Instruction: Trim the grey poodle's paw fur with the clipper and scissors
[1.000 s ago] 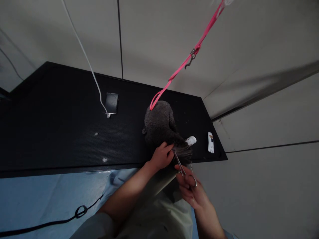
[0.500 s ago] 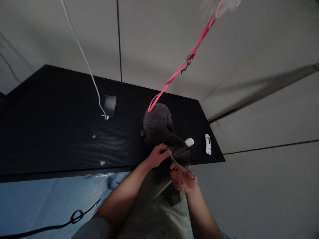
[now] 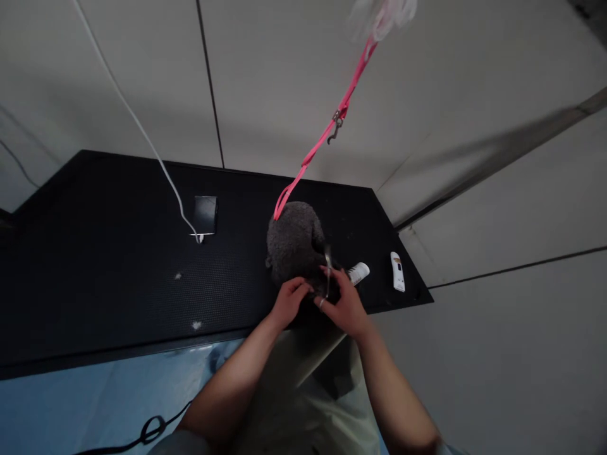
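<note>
The right hand [image 3: 348,309] is gripping a pair of scissors [image 3: 328,256], their metal standing up blurred beyond its fingers; which end is pointing away is impossible to tell. The left hand [image 3: 289,302] is lying just beside it, thumb and fingertips bunching at the dark fur, though whether they are really pinching a lock is hidden. The hands are working near each other without visibly touching. The grey curly-coated animal [image 3: 291,243], probably a dog, is sitting or lying directly beyond both hands on the black table [image 3: 118,265], near its front edge.

The chief danger, as I am judging it, is coming from steel so near to skin: a sudden twist of the animal could be bringing the blades against its body or the left fingertips, and dark fur in dim light is making that harder to see. Ahead of the hands, a pink lead [image 3: 310,157] is running up from the animal; if its loop is sitting loosely, it may be giving little restraint near that edge. Just right of the right hand, a white container [image 3: 359,273] is lying where a stray knuckle could be rolling it off
</note>
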Demonstrator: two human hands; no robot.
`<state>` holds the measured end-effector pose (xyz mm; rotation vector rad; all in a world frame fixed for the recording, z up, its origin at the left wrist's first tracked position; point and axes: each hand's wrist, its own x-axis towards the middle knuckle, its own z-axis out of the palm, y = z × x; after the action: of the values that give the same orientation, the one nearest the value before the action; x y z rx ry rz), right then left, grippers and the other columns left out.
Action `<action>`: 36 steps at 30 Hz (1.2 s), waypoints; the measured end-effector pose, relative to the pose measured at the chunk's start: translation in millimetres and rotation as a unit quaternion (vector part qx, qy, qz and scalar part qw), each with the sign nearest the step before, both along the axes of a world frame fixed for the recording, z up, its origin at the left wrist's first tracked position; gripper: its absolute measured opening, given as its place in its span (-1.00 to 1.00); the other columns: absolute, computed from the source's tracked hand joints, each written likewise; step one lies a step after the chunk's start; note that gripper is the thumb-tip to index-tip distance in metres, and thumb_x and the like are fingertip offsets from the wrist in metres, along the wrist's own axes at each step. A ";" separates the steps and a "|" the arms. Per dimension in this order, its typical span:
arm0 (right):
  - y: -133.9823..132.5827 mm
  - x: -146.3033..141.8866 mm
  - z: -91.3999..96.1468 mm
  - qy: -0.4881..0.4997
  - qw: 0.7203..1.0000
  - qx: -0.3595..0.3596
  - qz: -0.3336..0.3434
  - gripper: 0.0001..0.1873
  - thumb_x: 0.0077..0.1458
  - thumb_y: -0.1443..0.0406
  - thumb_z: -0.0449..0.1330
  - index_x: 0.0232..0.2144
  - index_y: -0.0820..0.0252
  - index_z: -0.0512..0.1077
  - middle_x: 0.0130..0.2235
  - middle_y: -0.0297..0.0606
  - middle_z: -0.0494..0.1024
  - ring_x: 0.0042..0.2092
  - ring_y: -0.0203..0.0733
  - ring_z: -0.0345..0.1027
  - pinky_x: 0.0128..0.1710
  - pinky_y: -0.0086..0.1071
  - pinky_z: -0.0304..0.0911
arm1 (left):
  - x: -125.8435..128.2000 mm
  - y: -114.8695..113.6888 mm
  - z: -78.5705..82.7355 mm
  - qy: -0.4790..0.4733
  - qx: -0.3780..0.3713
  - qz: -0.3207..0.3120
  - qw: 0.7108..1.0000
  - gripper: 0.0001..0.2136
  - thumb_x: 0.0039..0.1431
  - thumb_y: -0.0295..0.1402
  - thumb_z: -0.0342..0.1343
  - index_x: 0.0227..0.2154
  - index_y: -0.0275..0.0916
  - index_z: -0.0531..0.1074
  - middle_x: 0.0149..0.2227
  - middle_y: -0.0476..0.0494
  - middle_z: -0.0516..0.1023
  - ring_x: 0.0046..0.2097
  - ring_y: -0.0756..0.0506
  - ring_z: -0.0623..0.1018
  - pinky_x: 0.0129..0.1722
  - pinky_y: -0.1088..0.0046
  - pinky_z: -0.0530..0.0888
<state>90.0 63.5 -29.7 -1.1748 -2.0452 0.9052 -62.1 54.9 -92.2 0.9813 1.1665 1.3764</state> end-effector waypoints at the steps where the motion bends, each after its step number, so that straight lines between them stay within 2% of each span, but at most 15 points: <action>1: 10.6 -6.0 -5.7 -0.009 1.000 0.001 0.003 -0.36 -0.15 0.32 0.30 0.03 0.15 0.24 0.06 -0.11 0.35 0.15 0.03 0.16 0.21 0.02 -0.09 | -7.5 -4.2 -3.2 0.009 -0.002 0.028 1.000 -0.75 0.06 -0.22 -0.04 -0.62 -0.25 0.32 -0.54 -0.01 0.37 -0.40 -0.01 0.36 -0.33 0.49 0.33; 4: 24.1 -13.1 -23.2 0.007 1.000 -0.024 -0.017 -0.35 -0.13 0.31 0.27 0.05 0.19 0.19 -0.04 -0.15 0.39 0.01 -0.05 0.28 0.07 -0.09 0.16 | -42.3 -29.8 -20.8 0.062 0.017 0.059 0.996 -0.68 0.12 -0.26 -0.12 -0.70 -0.24 0.16 -0.48 -0.05 0.34 -0.41 0.00 0.34 -0.38 0.49 0.31; 7: 17.2 -11.7 -31.5 0.027 0.999 -0.035 -0.024 -0.39 -0.13 0.31 0.27 0.01 0.18 0.21 -0.07 -0.19 0.40 -0.05 -0.09 0.31 0.01 -0.15 0.20 | -82.0 -71.2 -35.2 0.204 -0.002 -0.130 0.970 -0.63 0.12 -0.27 -0.04 -0.77 -0.25 0.16 -0.58 -0.03 0.29 -0.47 0.00 0.32 -0.42 0.49 0.29; 9: 9.5 -12.3 -33.0 0.032 0.999 -0.026 -0.025 -0.40 -0.14 0.32 0.28 0.00 0.18 0.22 0.00 -0.16 0.36 0.03 -0.06 0.26 0.07 -0.15 0.15 | -100.6 -96.5 -30.0 0.319 -0.043 -0.207 0.924 -0.76 0.04 -0.31 0.07 -0.68 -0.24 0.36 -0.51 -0.05 0.40 -0.39 -0.04 0.40 -0.35 0.45 0.33; 10: 5.9 -13.7 -33.7 0.033 0.999 -0.023 -0.027 -0.40 -0.14 0.32 0.28 -0.01 0.17 0.22 0.03 -0.15 0.34 0.07 -0.05 0.23 0.10 -0.14 0.13 | -105.5 -105.3 -21.6 0.373 -0.049 -0.199 0.905 -0.92 -0.04 -0.33 0.15 -0.54 -0.20 0.47 -0.37 -0.08 0.48 -0.27 -0.10 0.44 -0.25 0.40 0.35; 12: -0.5 -18.5 -36.3 0.034 0.998 -0.016 -0.044 -0.42 -0.13 0.31 0.28 -0.02 0.17 0.23 0.07 -0.12 0.31 0.09 -0.02 0.21 0.12 -0.11 0.10 | -104.8 -112.0 3.8 0.431 -0.042 -0.148 0.889 -0.77 -0.06 -0.33 0.19 -0.26 -0.16 0.50 -0.15 -0.15 0.48 -0.11 -0.17 0.43 -0.10 0.29 0.34; 14: -6.4 -24.2 -41.0 0.040 0.997 -0.005 -0.070 -0.43 -0.14 0.30 0.28 -0.04 0.17 0.24 0.05 -0.10 0.32 0.07 0.00 0.22 0.11 -0.08 0.11 | -90.3 -104.1 31.3 0.419 0.017 -0.137 0.898 -0.83 0.15 -0.33 0.01 -0.37 -0.17 0.51 -0.25 -0.13 0.49 -0.17 -0.12 0.44 -0.11 0.30 0.35; 15: -9.3 -26.6 -43.8 0.046 0.996 -0.001 -0.081 -0.44 -0.14 0.29 0.28 -0.04 0.16 0.25 0.03 -0.10 0.33 0.05 0.00 0.24 0.10 -0.07 0.12 | -79.1 -96.0 42.1 0.396 0.057 -0.103 0.911 -0.77 0.21 -0.35 -0.06 -0.43 -0.19 0.50 -0.31 -0.13 0.48 -0.21 -0.09 0.44 -0.14 0.32 0.37; 17: -15.0 -29.8 -49.2 0.068 0.993 -0.003 -0.092 -0.46 -0.13 0.30 0.27 -0.04 0.15 0.25 -0.01 -0.12 0.37 0.02 -0.01 0.26 0.09 -0.07 0.14 | -52.6 -75.3 52.5 0.357 0.142 -0.034 0.923 -0.75 0.23 -0.38 -0.11 -0.30 -0.18 0.50 -0.23 -0.16 0.46 -0.14 -0.09 0.43 -0.09 0.33 0.38; 19: -19.9 -30.1 -54.0 0.091 0.991 -0.013 -0.098 -0.45 -0.11 0.33 0.24 -0.02 0.14 0.24 -0.03 -0.14 0.39 0.00 -0.03 0.28 0.08 -0.08 0.16 | -26.3 -54.9 46.7 0.373 0.169 0.017 0.912 -0.73 0.22 -0.40 -0.08 -0.10 -0.17 0.45 -0.09 -0.19 0.41 -0.01 -0.12 0.37 0.02 0.26 0.34; 21: -23.8 -28.2 -58.4 0.106 0.988 -0.027 -0.105 -0.43 -0.09 0.36 0.21 0.02 0.15 0.21 -0.03 -0.14 0.40 0.00 -0.05 0.29 0.08 -0.10 0.16 | -5.4 -40.7 29.1 0.394 0.139 0.091 0.904 -0.72 0.20 -0.42 -0.07 -0.09 -0.19 0.45 -0.07 -0.21 0.37 0.01 -0.15 0.34 0.04 0.20 0.33; 23: -26.7 -25.5 -63.0 0.116 0.986 -0.046 -0.107 -0.43 -0.07 0.37 0.18 0.04 0.16 0.20 -0.02 -0.15 0.39 0.01 -0.06 0.29 0.07 -0.12 0.17 | 7.9 -35.1 8.2 0.404 0.112 0.170 0.892 -0.72 0.20 -0.41 -0.06 -0.08 -0.18 0.45 -0.06 -0.23 0.31 0.02 -0.17 0.31 0.05 0.14 0.32; 26: -30.9 -22.3 -70.1 0.137 0.982 -0.076 -0.106 -0.47 -0.04 0.35 0.17 0.03 0.15 0.21 -0.02 -0.16 0.38 0.01 -0.08 0.29 0.07 -0.14 0.17 | 15.0 -37.8 -14.8 0.395 0.084 0.219 0.888 -0.69 0.17 -0.37 0.00 -0.03 -0.18 0.41 0.00 -0.25 0.21 0.07 -0.20 0.27 0.08 0.10 0.29; 30: -36.9 -18.3 -76.5 0.155 0.976 -0.105 -0.110 -0.49 -0.03 0.32 0.18 0.01 0.15 0.19 0.01 -0.16 0.36 0.05 -0.09 0.26 0.10 -0.14 0.14 | 10.0 -40.6 -23.3 0.370 0.072 0.217 0.901 -0.72 0.18 -0.35 0.00 -0.07 -0.20 0.44 -0.07 -0.22 0.27 0.00 -0.14 0.34 0.02 0.22 0.36; 36: -37.2 14.7 -72.8 0.176 0.960 -0.175 -0.131 -0.53 -0.04 0.24 0.22 -0.06 0.15 0.22 -0.03 -0.16 0.39 0.00 -0.09 0.30 0.04 -0.12 0.18 | -8.6 -32.8 -18.5 0.345 0.152 0.131 0.917 -0.74 0.20 -0.42 -0.05 -0.17 -0.28 0.51 -0.30 -0.14 0.36 -0.23 -0.03 0.40 -0.22 0.43 0.42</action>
<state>104.7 26.3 -102.5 -1.3171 -1.4443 1.2718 -70.7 22.1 -110.7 1.6699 1.6782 1.4969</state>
